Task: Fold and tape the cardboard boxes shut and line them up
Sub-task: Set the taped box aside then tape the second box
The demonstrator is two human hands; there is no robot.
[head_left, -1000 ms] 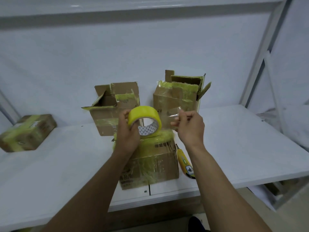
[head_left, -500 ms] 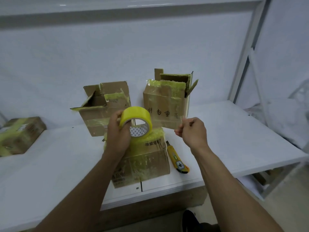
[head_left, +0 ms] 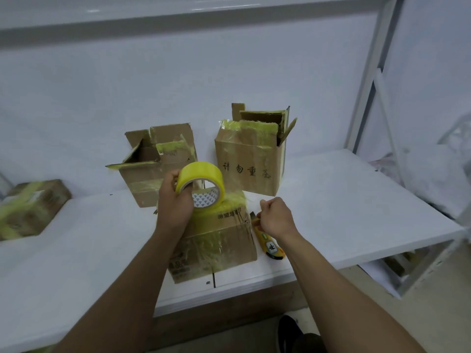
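Box: taped shut, long axis left–right. Rear-left box and rear-right box open, contents unseen. Left hand grasps tape; right hand curled by knife, grip indeterminate.

Matt brown cardboard, glossy yellow tape.
The closed box is dull cardboard under wrinkled, shiny tape film; the tape roll is smooth, glossy plastic; the knife has a yellow plastic casing; the bench is smooth matt white board.

Left hand grips tape roll, right hand fisted, arms outstretched.
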